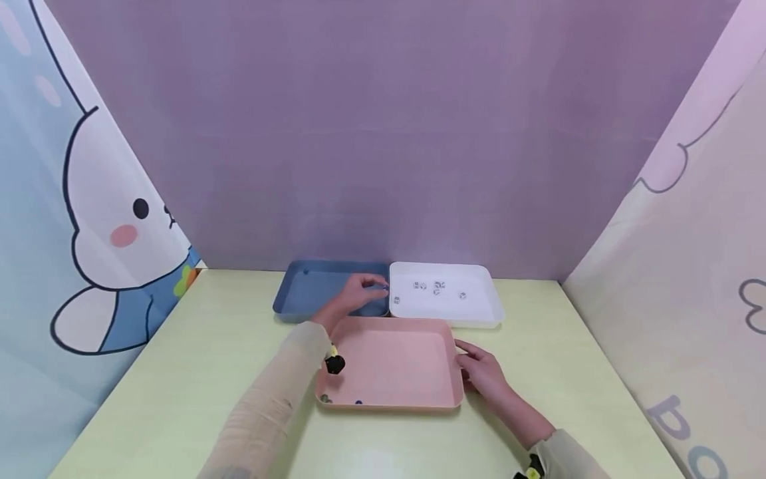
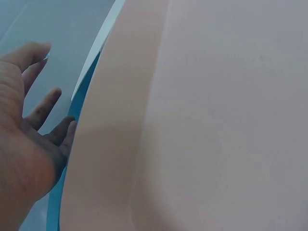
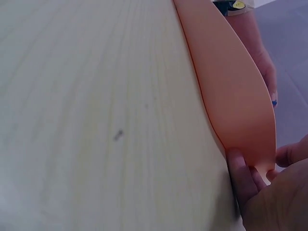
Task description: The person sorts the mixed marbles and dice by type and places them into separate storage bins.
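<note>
My left hand point(image 1: 359, 293) is over the right end of the blue tray point(image 1: 286, 283), beside the white tray point(image 1: 487, 289). Its thumb and fingertips pinch a small blue piece point(image 3: 274, 102), mostly hidden by the fingers. With my right hand point(image 1: 483, 372) I grip the right edge of the pink tray point(image 1: 395, 362), fingers low against its outer wall and thumb by the rim. Along the pink tray's near edge lie a small dark blue piece point(image 1: 358, 402) and some greenish pieces point(image 1: 325, 399). One dark blue piece point(image 1: 306, 271) sits at the blue tray's far left.
Several small white dice-like pieces point(image 1: 437, 291) lie scattered in the white tray. The blue and white trays stand side by side at the back of the pale table point(image 1: 227, 326), behind the pink tray. A purple backdrop point(image 1: 383, 133) rises behind them.
</note>
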A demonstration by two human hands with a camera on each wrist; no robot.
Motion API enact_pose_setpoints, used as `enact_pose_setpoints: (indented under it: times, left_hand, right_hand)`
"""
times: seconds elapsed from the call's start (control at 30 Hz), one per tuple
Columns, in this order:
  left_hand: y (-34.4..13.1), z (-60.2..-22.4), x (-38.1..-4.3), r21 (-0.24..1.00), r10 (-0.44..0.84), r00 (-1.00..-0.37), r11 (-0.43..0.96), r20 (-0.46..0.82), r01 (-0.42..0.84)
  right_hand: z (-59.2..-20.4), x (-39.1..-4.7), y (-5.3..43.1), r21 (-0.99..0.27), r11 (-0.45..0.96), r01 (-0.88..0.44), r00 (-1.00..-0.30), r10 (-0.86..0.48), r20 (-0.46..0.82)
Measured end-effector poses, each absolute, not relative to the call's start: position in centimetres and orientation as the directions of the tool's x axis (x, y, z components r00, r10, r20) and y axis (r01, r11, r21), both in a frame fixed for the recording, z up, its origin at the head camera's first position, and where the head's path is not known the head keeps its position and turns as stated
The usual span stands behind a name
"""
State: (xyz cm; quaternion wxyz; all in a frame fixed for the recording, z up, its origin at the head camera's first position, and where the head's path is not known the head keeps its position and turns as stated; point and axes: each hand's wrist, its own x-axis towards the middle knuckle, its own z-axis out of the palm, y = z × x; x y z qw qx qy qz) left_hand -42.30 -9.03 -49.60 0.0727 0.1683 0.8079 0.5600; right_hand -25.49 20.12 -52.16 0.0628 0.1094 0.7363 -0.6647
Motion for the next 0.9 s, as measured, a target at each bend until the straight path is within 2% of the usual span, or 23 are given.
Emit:
enact_pose_setpoints:
  times: [0.9]
  left_hand:
    - [-8.93, -50.20, -43.10, 0.923, 0.412, -0.910, 0.327, 0.052, 0.201]
  right_hand:
    - [-52.41, -25.91, 20.20, -0.961, 0.120, 0.248, -0.966, 0.105, -0.236]
